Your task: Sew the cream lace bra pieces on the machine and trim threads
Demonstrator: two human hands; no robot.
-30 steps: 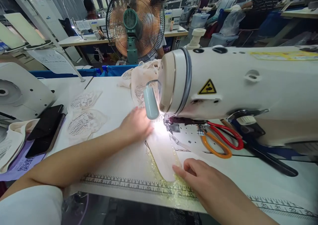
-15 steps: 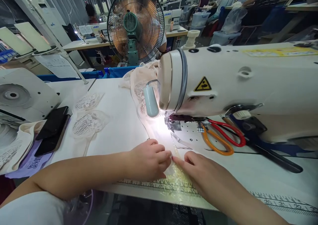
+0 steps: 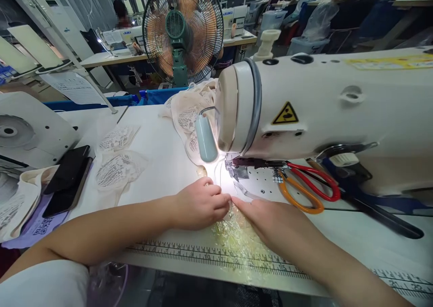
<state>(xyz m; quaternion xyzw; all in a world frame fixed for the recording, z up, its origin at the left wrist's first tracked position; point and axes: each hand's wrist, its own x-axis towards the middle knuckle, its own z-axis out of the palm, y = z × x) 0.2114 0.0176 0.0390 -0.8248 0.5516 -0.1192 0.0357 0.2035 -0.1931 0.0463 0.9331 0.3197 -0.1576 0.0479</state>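
Note:
My left hand (image 3: 202, 204) is closed in front of the sewing machine's needle area, with a beige fabric edge (image 3: 202, 170) coming out from its far side. Thumb and index finger press together at its right. My right hand (image 3: 259, 214) meets these fingertips, its index finger pointing left and its other fingers curled and mostly hidden. Whatever lies between the fingertips is too small to make out. Beyond the hands, the beige lace garment (image 3: 187, 117) lies bunched left of the sewing machine (image 3: 304, 104). The presser foot (image 3: 232, 165) sits under a bright lamp (image 3: 206, 140).
Red-handled scissors (image 3: 333, 187) and an orange-handled tool (image 3: 304, 203) lie by the machine's bed. Lace pieces (image 3: 118, 171), phones (image 3: 67, 180) and another machine (image 3: 30, 126) are at left. Shiny yellowish film (image 3: 233, 239) overlies the printed ruler (image 3: 189, 253). A fan (image 3: 182, 31) stands behind.
Both hands have shifted slightly away from me, towards the machine. The fabric by my left hand is now bunched, where a long edge ran down to it before. The view has shifted a little.

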